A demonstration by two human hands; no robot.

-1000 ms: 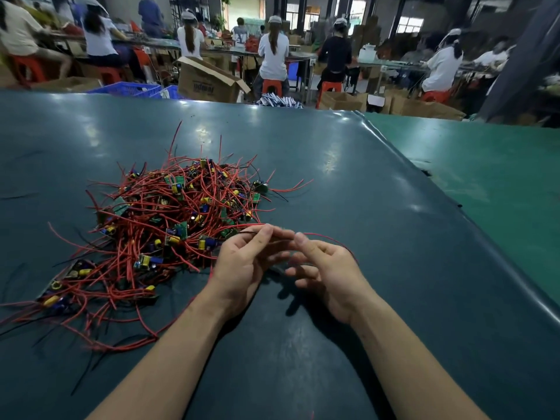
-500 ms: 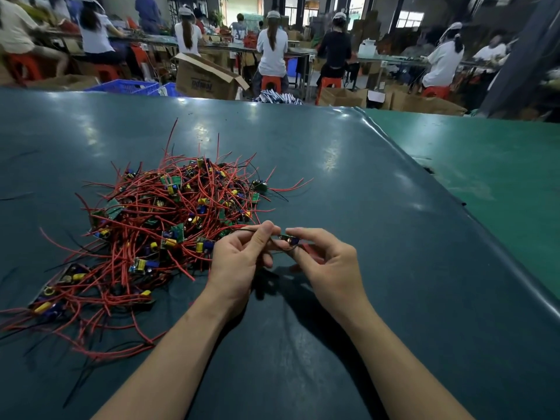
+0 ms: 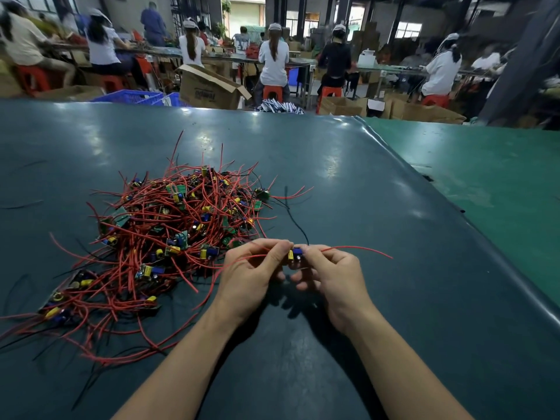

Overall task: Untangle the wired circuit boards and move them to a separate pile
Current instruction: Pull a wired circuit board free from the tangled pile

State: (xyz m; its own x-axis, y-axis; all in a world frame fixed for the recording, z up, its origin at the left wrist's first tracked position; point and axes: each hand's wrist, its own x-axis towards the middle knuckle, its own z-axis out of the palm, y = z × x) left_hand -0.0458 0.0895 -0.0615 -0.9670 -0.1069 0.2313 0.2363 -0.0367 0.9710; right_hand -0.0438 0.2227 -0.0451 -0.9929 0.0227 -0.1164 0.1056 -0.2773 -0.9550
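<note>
Looking left first: the tangled heap (image 3: 169, 234) is nearly all still there, and no separate pile shows anywhere on the table (image 3: 363, 183). My left hand (image 3: 251, 274) and right hand (image 3: 330, 274) both pinch one circuit board (image 3: 294, 254), just right of the heap (its red wire (image 3: 357, 248) trails right). The board's underside is hidden by my fingers.

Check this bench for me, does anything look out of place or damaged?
Nothing looks damaged. The heap of boards is a tangle of red wires, which is expected. Both hands hold one board beside it; no separate pile shows on the table yet.
</note>
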